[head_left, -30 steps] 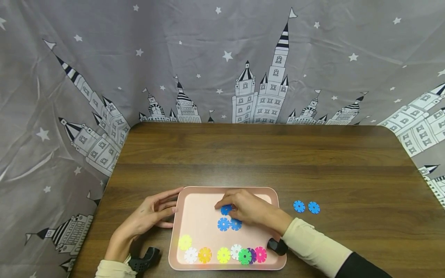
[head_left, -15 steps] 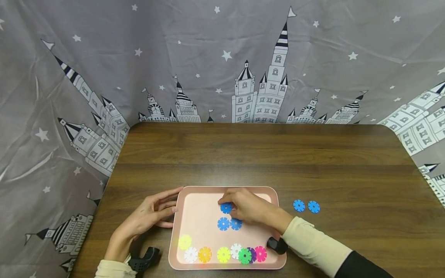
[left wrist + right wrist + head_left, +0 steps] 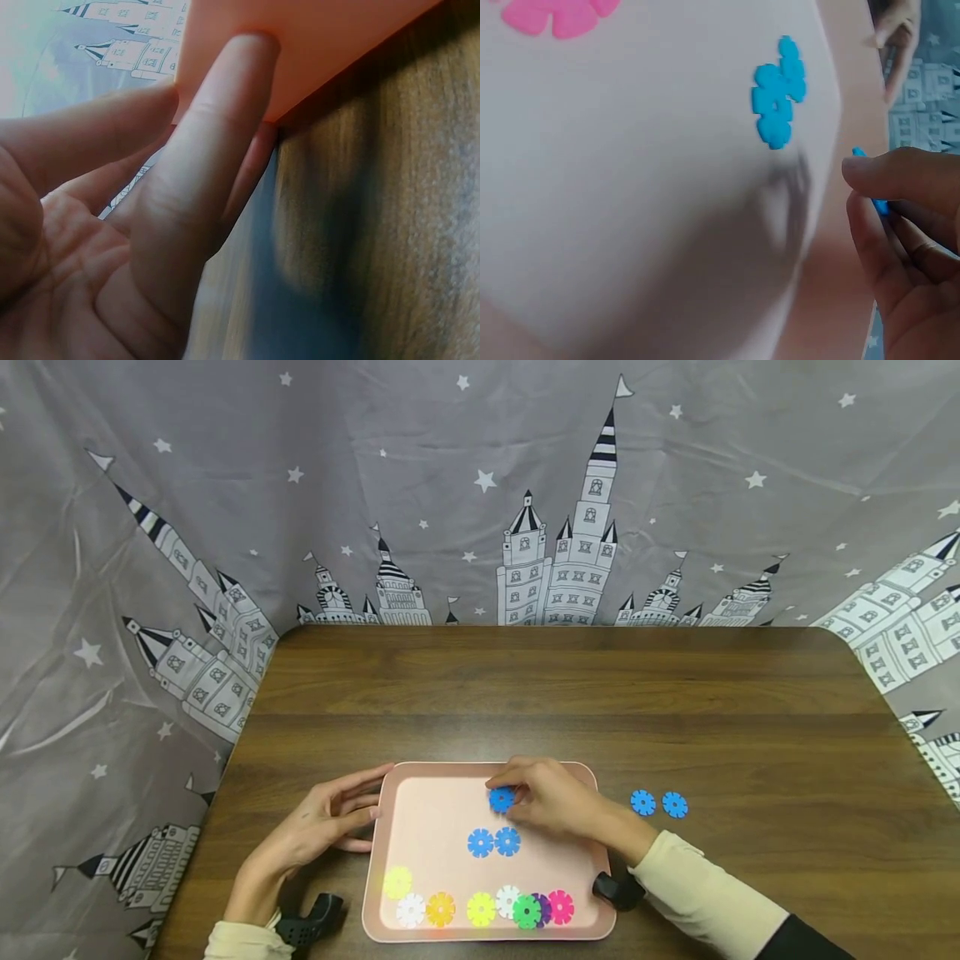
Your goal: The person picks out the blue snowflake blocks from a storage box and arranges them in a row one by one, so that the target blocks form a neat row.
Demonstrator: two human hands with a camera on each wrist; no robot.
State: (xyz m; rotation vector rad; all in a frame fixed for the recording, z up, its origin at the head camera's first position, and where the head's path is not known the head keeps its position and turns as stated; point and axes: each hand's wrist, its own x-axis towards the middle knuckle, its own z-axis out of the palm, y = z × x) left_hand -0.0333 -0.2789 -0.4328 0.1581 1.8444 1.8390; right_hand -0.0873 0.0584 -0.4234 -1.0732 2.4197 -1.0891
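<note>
My right hand (image 3: 555, 797) pinches a blue notched plastic disc (image 3: 501, 800) between thumb and fingers, over the far part of a pink tray (image 3: 423, 827). In the right wrist view only slim bits of that disc (image 3: 882, 206) show at the fingertips. Nearer in the tray, two more blue discs lie side by side, a left one (image 3: 481, 842) and a right one (image 3: 507, 841). At the tray's left edge my left hand (image 3: 326, 814) rests with extended fingers. The left wrist view has the thumb (image 3: 217, 135) against the tray's outer side.
Along the tray's near side lie several discs, among them orange (image 3: 440, 909), green (image 3: 527, 911) and pink (image 3: 560, 907) ones. Two blue discs (image 3: 642, 802) sit on the wooden table (image 3: 570, 693) right of the tray. A grey castle-print curtain (image 3: 420, 443) hangs behind.
My right hand has lifted the blue disc from above the pair and drawn it slightly right and away from them. The left hand stays at the tray's edge.
</note>
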